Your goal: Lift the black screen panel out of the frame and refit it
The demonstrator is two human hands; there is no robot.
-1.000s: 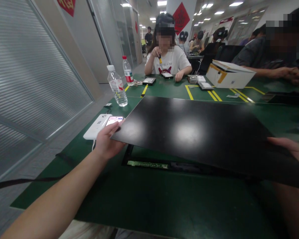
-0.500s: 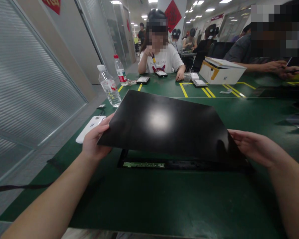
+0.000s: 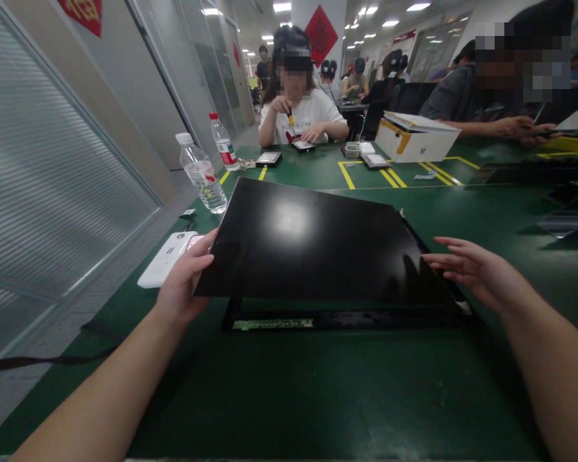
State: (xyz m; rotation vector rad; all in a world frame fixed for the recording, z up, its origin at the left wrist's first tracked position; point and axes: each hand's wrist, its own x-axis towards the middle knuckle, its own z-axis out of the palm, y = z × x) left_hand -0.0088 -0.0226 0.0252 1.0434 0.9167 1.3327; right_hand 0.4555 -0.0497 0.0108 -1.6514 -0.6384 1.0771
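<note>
A large glossy black panel (image 3: 313,247) lies tilted over a dark frame (image 3: 347,319) with a green circuit strip (image 3: 273,324) along its near edge, on the green table mat (image 3: 318,398). My left hand (image 3: 183,282) grips the panel's near left corner and holds that side up. My right hand (image 3: 476,276) hovers at the panel's right edge with fingers spread, touching it lightly or just off it. The panel's right side rests lower, close to the frame.
A white power bank (image 3: 166,258) and a phone (image 3: 195,240) lie left of the panel, with two water bottles (image 3: 200,173) beyond. Across the table a person in a white shirt (image 3: 303,115) works with a screwdriver; a white box (image 3: 414,136) and another person's arm (image 3: 501,128) are at right.
The panel has come down and closer to the frame, its right side sinking. My right hand has let go of the right edge and opened; my left hand keeps its grip.
</note>
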